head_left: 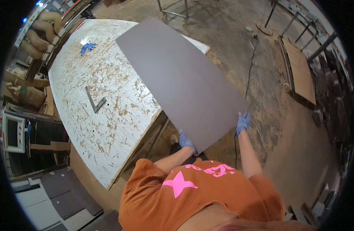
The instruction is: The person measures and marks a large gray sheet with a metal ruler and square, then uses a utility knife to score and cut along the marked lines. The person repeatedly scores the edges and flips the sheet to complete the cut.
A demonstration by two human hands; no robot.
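Observation:
A large grey-brown rectangular board [181, 81] is held out in front of me, its far end over the white worktable [75, 111] and its near end past the table's edge. My left hand [186, 141], in a blue glove, grips the board's left edge close to the near corner. The near right corner is in the grasp of my right hand [243, 122], gloved in blue too. The fingers under the board are hidden. A metal L-shaped square [95, 103] lies on the table left of the board, and crumpled blue gloves [87, 47] rest farther back.
Wood shavings are strewn over the table. A black cable [251, 71] runs along the dusty floor at right, near a low cart [300, 71] bearing a flat panel. Large ribbed hoses [42, 32] and a framed screen [16, 133] stand at left. Grey panels [67, 190] lie at lower left.

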